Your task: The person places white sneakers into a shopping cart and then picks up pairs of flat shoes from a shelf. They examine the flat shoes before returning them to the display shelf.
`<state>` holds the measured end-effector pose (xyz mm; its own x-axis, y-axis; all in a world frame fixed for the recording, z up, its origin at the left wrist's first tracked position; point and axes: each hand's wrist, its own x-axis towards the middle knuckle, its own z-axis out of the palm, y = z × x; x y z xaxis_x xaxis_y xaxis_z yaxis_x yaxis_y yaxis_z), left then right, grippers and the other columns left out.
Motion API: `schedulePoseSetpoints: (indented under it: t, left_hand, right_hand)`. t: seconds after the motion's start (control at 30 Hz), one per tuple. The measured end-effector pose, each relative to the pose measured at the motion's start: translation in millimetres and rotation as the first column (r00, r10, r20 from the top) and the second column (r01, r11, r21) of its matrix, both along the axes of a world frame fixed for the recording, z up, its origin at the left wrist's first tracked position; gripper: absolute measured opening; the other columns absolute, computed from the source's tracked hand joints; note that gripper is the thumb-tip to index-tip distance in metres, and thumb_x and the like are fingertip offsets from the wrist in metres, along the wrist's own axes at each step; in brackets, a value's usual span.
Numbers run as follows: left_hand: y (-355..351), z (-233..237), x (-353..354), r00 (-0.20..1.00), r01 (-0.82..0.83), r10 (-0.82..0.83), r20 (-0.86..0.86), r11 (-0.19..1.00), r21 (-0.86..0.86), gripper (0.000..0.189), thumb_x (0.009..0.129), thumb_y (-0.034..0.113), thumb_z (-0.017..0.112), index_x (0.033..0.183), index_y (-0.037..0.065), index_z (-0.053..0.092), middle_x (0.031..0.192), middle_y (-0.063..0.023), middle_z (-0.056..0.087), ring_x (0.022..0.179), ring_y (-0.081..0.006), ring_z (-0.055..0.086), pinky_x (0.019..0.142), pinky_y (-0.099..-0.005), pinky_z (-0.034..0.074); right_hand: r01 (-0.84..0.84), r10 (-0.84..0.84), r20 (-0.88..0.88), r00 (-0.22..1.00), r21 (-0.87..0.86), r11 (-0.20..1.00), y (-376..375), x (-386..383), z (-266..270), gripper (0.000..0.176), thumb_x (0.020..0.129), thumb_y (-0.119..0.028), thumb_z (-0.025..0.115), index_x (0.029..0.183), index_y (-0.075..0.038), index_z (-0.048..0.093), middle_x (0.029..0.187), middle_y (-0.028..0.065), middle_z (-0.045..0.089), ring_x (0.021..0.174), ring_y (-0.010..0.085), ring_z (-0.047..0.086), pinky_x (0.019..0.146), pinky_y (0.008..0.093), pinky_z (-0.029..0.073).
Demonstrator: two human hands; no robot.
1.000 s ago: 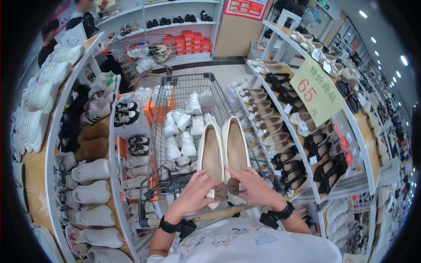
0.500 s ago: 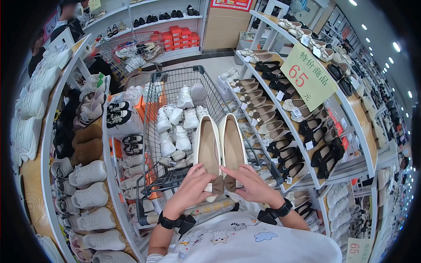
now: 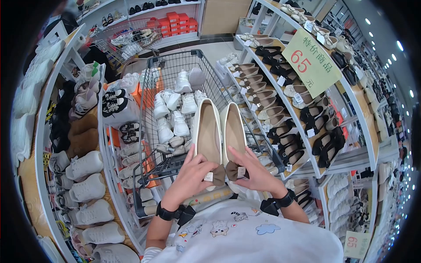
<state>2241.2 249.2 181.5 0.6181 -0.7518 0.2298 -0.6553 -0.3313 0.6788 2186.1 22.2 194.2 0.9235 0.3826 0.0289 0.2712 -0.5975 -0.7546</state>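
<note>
A pair of cream flat shoes with tan insoles and brown bows is held up side by side, heels pointing away from me. My left hand [image 3: 196, 173] grips the toe of the left flat shoe [image 3: 208, 131], its thumb by the bow and a small white tag. Around the toe of the right flat shoe [image 3: 234, 131], my right hand [image 3: 254, 172] is closed, with another white tag showing at its bow. Behind the pair stands a wire shopping cart [image 3: 151, 65]; several white sneakers [image 3: 179, 123] lie in it.
A shelf rack [image 3: 307, 153] of flats stands close on the right, bearing a yellow price sign [image 3: 312, 63]. White sneakers [image 3: 87, 191] line the left shelves. Farther back are a second cart [image 3: 127, 39] and red shoeboxes [image 3: 177, 24].
The shoes have tipped slightly and come a little apart, their heels now higher in view. My right fingers have shifted, exposing the right bow and its tag. The view has tilted downward.
</note>
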Motion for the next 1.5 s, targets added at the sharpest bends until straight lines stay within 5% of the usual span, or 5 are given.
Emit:
schedulePoseSetpoints:
  t: [0.1,0.2,0.47,0.63,1.5]
  left_hand:
    - [-1,7,-2,0.999,-0.04,0.039,0.028,0.999,0.025,0.048,0.053,0.007,0.076,0.098,0.006,0.06,0.079,-0.006,0.05,0.083,-0.024,0.052,0.105,-0.0446,0.03]
    - [0,6,-3,0.997,-0.054,0.056,-0.054,0.998,0.037,0.049,0.053,0.008,0.077,0.099,0.007,0.06,0.081,-0.0061,0.052,0.083,-0.0246,0.051,0.089,-0.0386,0.04]
    - [4,-2,0,0.991,-0.06,0.059,-0.121,0.998,-0.004,0.047,0.058,0.016,0.077,0.1,0.007,0.059,0.084,-0.0055,0.054,0.084,-0.0242,0.052,0.077,-0.0333,0.039]
    - [7,-5,0,0.977,-0.107,0.1,-0.187,0.994,-0.03,0.043,0.056,0.015,0.078,0.092,0.004,0.058,0.083,-0.0078,0.054,0.082,-0.0271,0.051,0.076,-0.0345,0.04]
    - [8,-3,-55,0.987,-0.118,0.117,-0.11,0.993,-0.008,0.047,0.055,0.02,0.076,0.095,0.005,0.057,0.084,-0.0066,0.049,0.088,-0.0258,0.048,0.078,-0.0363,0.036]
  right_hand:
    - [-0.077,0.092,-0.115,0.989,0.126,0.989,-8,4,-7,0.11,0.063,-0.01,0.077,0.147,-0.017,0.005,0.147,0.0119,0.023,0.114,0.0271,0.051,0.11,0.0507,0.009]
    - [-0.106,0.159,-0.236,0.959,0.222,0.969,-13,6,-9,0.117,0.06,-0.014,0.081,0.146,-0.01,0.002,0.137,0.0115,0.039,0.121,0.0223,0.044,0.111,0.0429,0.011]
    - [-0.015,0.245,-0.403,0.882,0.495,0.868,-30,9,-11,0.112,0.064,-0.007,0.077,0.146,-0.01,0.002,0.149,0.007,0.01,0.122,0.0212,0.043,0.106,0.0355,0.026]
    - [0.0,0.17,-0.345,0.923,0.442,0.897,-25,1,-15,0.094,0.07,0.002,0.067,0.145,-0.01,0.011,0.125,0.0125,0.049,0.118,0.0231,0.046,0.103,0.0351,0.031]
    - [-0.002,0.004,0.055,0.998,-0.046,0.999,-14,-48,3,0.037,0.064,0.006,0.064,0.093,-0.018,0.065,0.096,-0.0016,0.056,0.091,0.0177,0.052,0.105,0.0472,0.025]
